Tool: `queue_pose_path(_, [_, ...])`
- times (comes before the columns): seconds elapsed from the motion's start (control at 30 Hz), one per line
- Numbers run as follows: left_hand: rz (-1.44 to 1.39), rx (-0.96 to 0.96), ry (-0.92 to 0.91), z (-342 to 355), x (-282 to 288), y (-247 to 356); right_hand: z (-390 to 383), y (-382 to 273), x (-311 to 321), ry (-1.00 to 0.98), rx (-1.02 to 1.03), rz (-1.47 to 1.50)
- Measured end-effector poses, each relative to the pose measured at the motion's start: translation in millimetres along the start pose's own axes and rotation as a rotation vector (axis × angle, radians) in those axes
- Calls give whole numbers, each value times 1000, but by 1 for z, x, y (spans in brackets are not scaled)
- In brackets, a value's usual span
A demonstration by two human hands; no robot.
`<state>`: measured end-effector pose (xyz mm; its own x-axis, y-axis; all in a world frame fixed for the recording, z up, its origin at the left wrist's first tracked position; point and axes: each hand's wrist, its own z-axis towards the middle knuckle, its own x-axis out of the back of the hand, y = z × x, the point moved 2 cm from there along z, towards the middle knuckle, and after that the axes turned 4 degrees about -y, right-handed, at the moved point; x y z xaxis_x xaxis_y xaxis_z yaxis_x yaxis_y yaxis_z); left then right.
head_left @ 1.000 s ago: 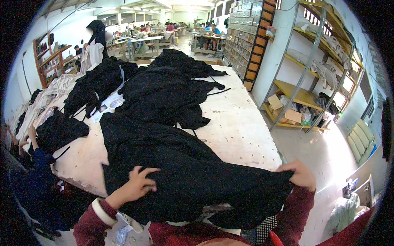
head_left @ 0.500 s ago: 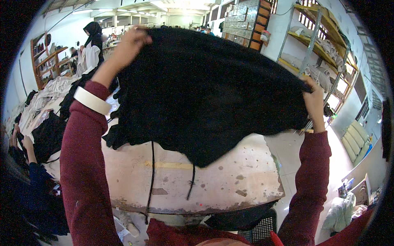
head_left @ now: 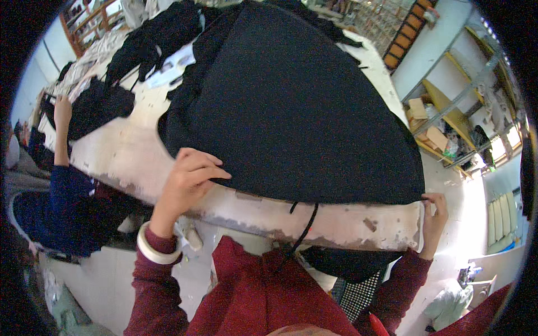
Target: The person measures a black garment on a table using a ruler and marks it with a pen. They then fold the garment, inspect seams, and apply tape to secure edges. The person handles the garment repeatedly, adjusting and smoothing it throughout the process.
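You have the black garment (head_left: 297,106) spread flat across the middle of the frame, its near hem running along the front edge of the desk (head_left: 347,224). It reads as drawn taut between your two hands, which would account for the smooth, wide fan it makes. A thin black drawstring (head_left: 305,227) hangs off the hem over the desk edge at lower centre.

Your left hand (head_left: 188,179), centre left, rests on the hem with fingers curled over the cloth, gripping its edge against the desk. Your right hand (head_left: 432,215), at the lower right, pinches the far corner of the hem between thumb and fingertips, closed tight on the fabric.

Further up the desk, toward the upper left, lies a heap of dark clothing (head_left: 157,39) with some pale pieces beside it. At the far left another person's hand (head_left: 61,109) presses on a separate dark piece (head_left: 103,106). Metal shelves (head_left: 448,112) with cardboard boxes stand at the right.
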<state>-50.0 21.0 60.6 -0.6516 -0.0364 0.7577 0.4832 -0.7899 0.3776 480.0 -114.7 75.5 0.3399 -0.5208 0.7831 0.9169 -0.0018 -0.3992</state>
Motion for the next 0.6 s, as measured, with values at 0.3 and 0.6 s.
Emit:
queue_pose_path(0.3, [-261,223,-6,-51,-28,0,-36,-112,-75,-123,49,150])
queue_pose_path(0.6, [-382,277,204,20,-6,3,22,-180,-122,-433,428,351])
